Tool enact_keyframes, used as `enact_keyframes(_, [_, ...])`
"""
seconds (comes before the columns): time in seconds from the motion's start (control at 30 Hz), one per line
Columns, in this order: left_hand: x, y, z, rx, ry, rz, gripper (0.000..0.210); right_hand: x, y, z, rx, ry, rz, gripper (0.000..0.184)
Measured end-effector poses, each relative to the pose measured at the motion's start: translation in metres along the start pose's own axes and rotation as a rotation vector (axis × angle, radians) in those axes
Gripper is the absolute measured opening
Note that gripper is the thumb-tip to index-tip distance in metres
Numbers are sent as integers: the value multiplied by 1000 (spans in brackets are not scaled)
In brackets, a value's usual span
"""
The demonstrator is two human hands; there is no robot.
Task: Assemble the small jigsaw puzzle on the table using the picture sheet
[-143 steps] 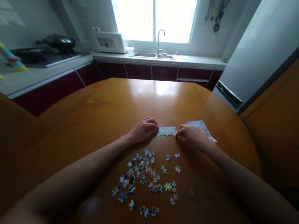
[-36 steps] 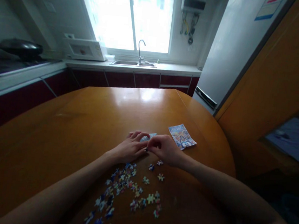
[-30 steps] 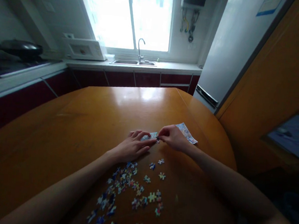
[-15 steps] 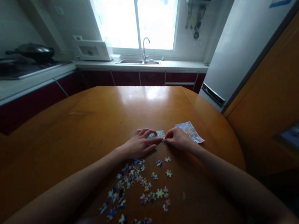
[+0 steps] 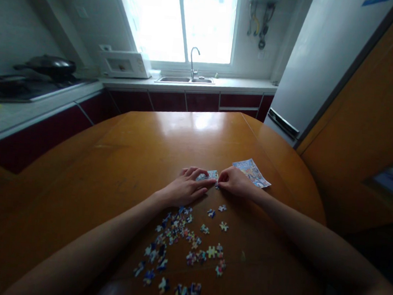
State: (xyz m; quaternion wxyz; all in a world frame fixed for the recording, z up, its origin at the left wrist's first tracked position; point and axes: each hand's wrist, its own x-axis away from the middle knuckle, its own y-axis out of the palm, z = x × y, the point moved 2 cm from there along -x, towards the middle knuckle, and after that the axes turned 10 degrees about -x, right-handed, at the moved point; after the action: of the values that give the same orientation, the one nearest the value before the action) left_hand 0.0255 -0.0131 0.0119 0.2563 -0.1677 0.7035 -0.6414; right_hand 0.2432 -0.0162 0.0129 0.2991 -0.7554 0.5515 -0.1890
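A small joined section of jigsaw puzzle (image 5: pixel 212 174) lies on the wooden table, partly covered by my fingers. My left hand (image 5: pixel 189 185) rests over its left side with the fingers spread, the index finger reaching to its lower right corner. At that corner my right hand (image 5: pixel 234 181) pinches a puzzle piece (image 5: pixel 217 185), mostly hidden by the fingertips. Just behind my right hand lies a printed picture sheet (image 5: pixel 254 172), partly under the hand in this view. Many loose puzzle pieces (image 5: pixel 178 227) are scattered on the near side, between my forearms.
The wooden table (image 5: pixel 141 142) has a rounded edge. Past it stand a counter with a sink (image 5: pixel 185 79), a faucet (image 5: pixel 192 61) and a white microwave (image 5: pixel 124 64). A covered wok (image 5: pixel 49 64) sits on the stove at left; a refrigerator (image 5: pixel 309 61) stands at right.
The whole view has shifted slightly. Both hands stay at the puzzle section in almost the same pose, and the loose pieces lie as before.
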Motion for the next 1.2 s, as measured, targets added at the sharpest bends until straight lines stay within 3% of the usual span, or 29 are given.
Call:
enact_keyframes(0.57, [1, -1, 2, 21, 5, 7, 41, -3, 3, 9, -51, -38, -9, 6])
enact_keyframes(0.8, [1, 0, 1, 17, 74, -19, 42, -6, 4, 14, -90, -40, -29, 12])
enact_keyframes(1.1, [0, -1, 1, 12, 89, -21, 42, -8, -6, 14, -83, -7, 31, 12])
enact_keyframes(1.2, [1, 1, 1, 19, 89, -14, 42, -7, -6, 14, -88, -8, -9, 11])
